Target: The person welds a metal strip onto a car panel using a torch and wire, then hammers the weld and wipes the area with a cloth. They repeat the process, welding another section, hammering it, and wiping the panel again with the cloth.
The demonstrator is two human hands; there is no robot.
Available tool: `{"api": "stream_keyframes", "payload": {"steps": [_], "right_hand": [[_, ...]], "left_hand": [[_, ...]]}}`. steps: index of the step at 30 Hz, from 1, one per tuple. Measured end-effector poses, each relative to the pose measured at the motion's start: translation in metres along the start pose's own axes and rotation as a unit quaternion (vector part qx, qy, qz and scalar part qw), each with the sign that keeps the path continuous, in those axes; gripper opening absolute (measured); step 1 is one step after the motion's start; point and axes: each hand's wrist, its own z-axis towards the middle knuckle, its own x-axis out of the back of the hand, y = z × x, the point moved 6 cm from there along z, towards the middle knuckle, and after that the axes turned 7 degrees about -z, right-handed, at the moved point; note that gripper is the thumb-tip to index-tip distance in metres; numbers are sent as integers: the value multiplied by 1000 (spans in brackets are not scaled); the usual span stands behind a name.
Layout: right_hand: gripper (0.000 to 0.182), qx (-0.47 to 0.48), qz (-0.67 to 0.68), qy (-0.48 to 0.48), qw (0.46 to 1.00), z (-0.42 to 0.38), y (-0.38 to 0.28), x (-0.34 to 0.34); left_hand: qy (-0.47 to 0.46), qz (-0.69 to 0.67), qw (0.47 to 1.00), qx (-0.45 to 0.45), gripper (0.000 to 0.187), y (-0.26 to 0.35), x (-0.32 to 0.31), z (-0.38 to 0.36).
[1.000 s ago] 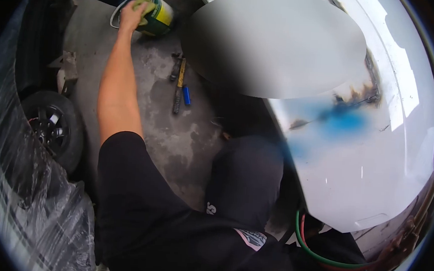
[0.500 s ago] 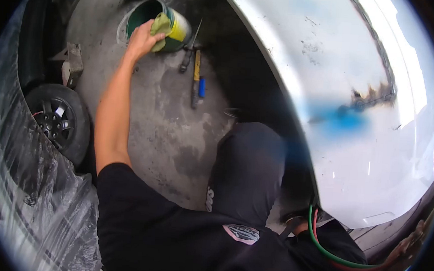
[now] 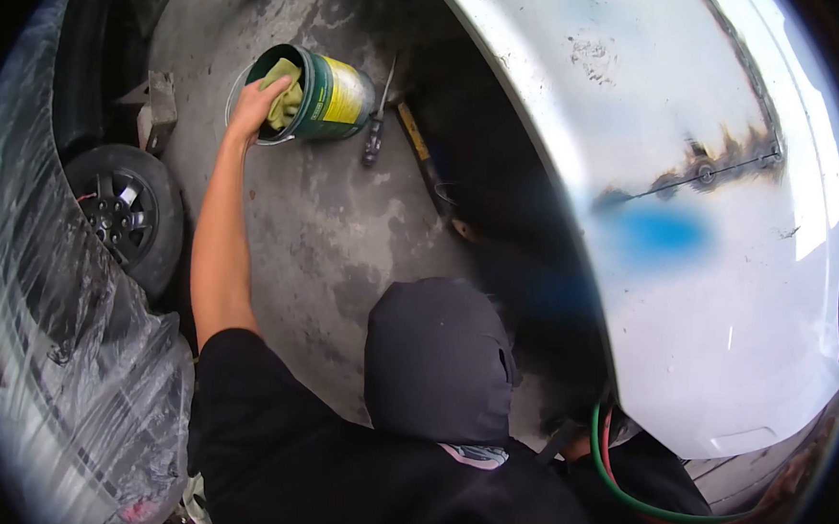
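Note:
My left hand [image 3: 253,108] is closed on a yellow-green rag [image 3: 283,100] at the mouth of a green bucket [image 3: 317,90] with a yellow label. In this view the bucket's opening faces left, and its inside is mostly hidden behind the hand and rag. Beside the bucket lies a screwdriver [image 3: 375,130] with a dark handle. A long yellow-and-dark tool [image 3: 417,142] slants into the shadow, with a small orange patch at its lower end that I cannot make out. At the right edge my right hand [image 3: 806,459] appears dim and blurred; its fingers do not show clearly.
A white car panel [image 3: 674,345] with blue paint and a scorched seam fills the right side. Green and red hoses [image 3: 631,486] curve below it. On the left are a wheel [image 3: 120,213], plastic sheeting [image 3: 104,396] and a block [image 3: 158,112].
My left hand and the rag have gone further into the bucket's mouth. The long tool has swung to a slant, and the blue object beside it is out of sight. My knee appears lower and further left.

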Motion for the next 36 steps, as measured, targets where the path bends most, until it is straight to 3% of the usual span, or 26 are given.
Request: {"api": "stream_keyframes", "payload": {"steps": [2,4,5,7,10,13,16,18,19,20,22,23,24,26,28,30,31,32,34,36], "right_hand": [[57,-2,0,-1,1000,-3,3,-2],[57,-1,-3,3,1000,-6,3,0],[57,-2,-6,4,1000,-7,0,-2],[57,-2,-10,6,1000,-10,-1,-1],[57,-9,-11,9,1000,-13,0,1],[58,-5,-8,14,1000,-15,0,3],[58,0,-1,15,1000,-17,1,3],[58,3,1,17,1000,-19,1,0],[58,4,4,14,1000,-19,1,-1],[58,5,6,15,1000,-19,1,-1],[59,8,8,12,1000,-19,2,1],[59,9,9,11,1000,-19,1,1],[59,12,11,10,1000,-19,1,1],[59,17,13,5,1000,-21,0,4],[59,22,12,2,1000,-23,-1,3],[59,30,16,0,999,-25,-2,4],[59,32,15,-3,999,-27,-3,6],[60,35,15,-3,999,-28,-4,7],[60,41,17,-6,999,-30,-4,14],[60,46,17,-7,999,-33,-6,18]], "left_hand": [[50,349,935,-26,44,-23,28,62],[115,510,846,-105,47,-20,-9,70],[33,425,899,-102,50,-92,42,157],[-18,385,922,-19,47,-102,17,138],[-86,192,963,168,43,-118,9,108],[-97,90,964,231,41,-122,9,90],[-69,81,974,199,42,-127,14,87],[-95,245,962,-73,43,-98,7,89],[-57,318,933,-157,38,-83,4,90],[-55,320,933,-156,38,-79,7,87],[-14,391,919,-38,32,-42,7,63],[55,384,918,-78,29,-9,-3,33],[57,385,918,-78,29,2,-5,23],[146,333,926,-100,34,20,1,8],[164,320,928,-96,36,26,1,-1],[279,386,862,-173,36,44,6,-14],[296,324,889,-129,30,34,19,-4],[294,321,890,-133,30,31,20,-3],[207,34,970,-126,25,19,11,-5],[146,1,985,-86,25,17,-1,-15]]}}
